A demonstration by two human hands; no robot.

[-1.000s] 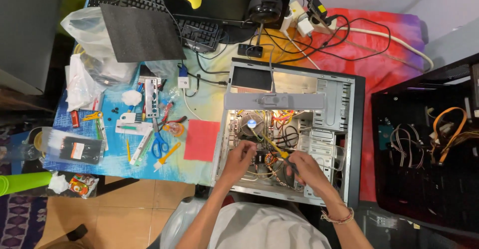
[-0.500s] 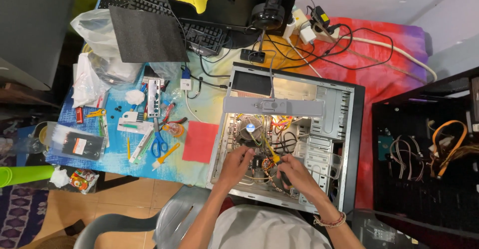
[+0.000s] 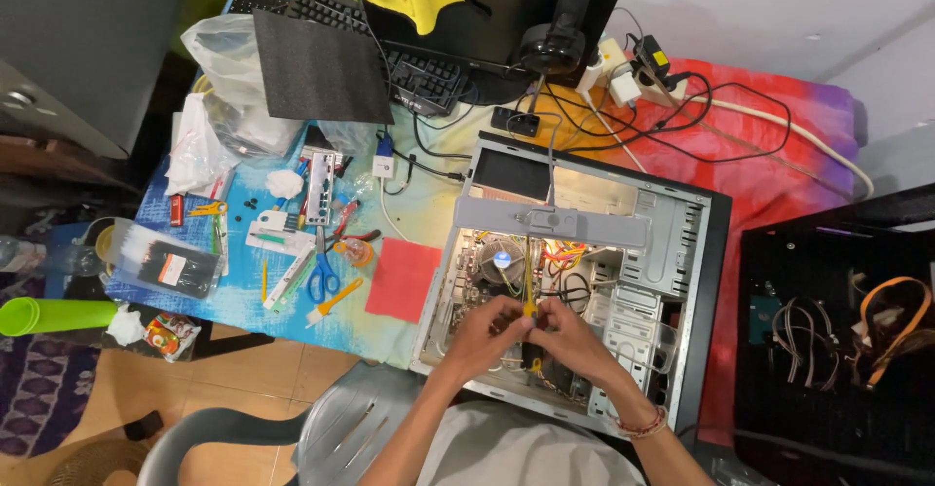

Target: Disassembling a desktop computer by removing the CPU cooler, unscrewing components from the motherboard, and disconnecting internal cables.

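Yellow cable [image 3: 529, 286] pinched between both hands, left hand [image 3: 484, 333] and right hand [image 3: 570, 340] meeting over the open PC case [image 3: 696, 252] at the desk's near edge. Blue scissors [image 3: 322, 277] lie off left.

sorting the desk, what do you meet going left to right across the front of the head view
green roll → bag of black ties → blue scissors → red square pad → left hand → right hand → black case

Left hand [image 3: 484, 328] and right hand [image 3: 575, 338] meeting over the open computer case [image 3: 696, 252], fingertips pinched together on a yellow cable [image 3: 529, 281]. Lying left of the case on the tabletop [image 3: 209, 301]: red square pad [image 3: 402, 279], blue-handled scissors [image 3: 322, 274].
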